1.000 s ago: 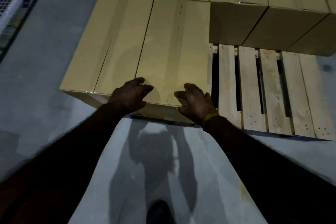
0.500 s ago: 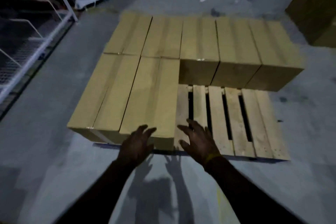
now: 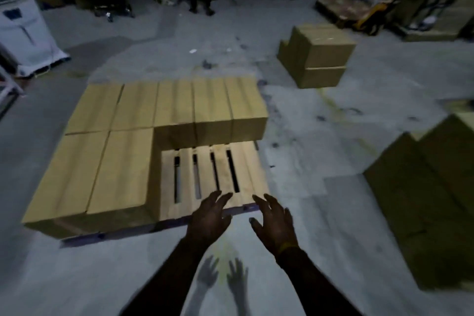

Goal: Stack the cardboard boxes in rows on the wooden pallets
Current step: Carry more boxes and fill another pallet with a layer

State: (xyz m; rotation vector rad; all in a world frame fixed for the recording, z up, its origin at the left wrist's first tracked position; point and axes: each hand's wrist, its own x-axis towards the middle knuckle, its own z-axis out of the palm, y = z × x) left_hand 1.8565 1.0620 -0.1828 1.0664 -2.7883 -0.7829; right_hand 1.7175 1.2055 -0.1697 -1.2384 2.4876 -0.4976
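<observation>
**Box set down, hands off, next one to be fetched**

Biggest change first: the view has been lifted & swung right vs 1 s ago. Then only the pallet's near edge was seen; now the whole wooden pallet [image 3: 205, 174] is in view on the grey floor [image 3: 320, 161], plus more of the room behind.

The boxes on the pallet [image 3: 164, 110]: a full back row of five, and two longer ones filling the front left. The front-left pair was being pressed by both hands 1 s ago; it's now let go and sits flush w/ the row behind. Front right of the pallet is bare slats, approx. three slots to be filled by judgement, so this layer isn't done.

Supply is seen to the right: a dark pile of boxes [image 3: 423, 200] at the frame's right edge, and a smaller stack of boxes [image 3: 318, 56] further back. The next pick is prob. to be made from one of these.

Now the hands. Left hand [image 3: 209, 218] is held over the pallet's near edge, palm down, fingers straight & spread, nothing gripped. Right hand [image 3: 275, 223] is held just beside it over the floor, fingers spread too, slightly bent, empty; a yellow band [image 3: 288, 247] is worn at the wrist. Both forearms are stretched fwd; contact w/ the wood can't be told.
</observation>
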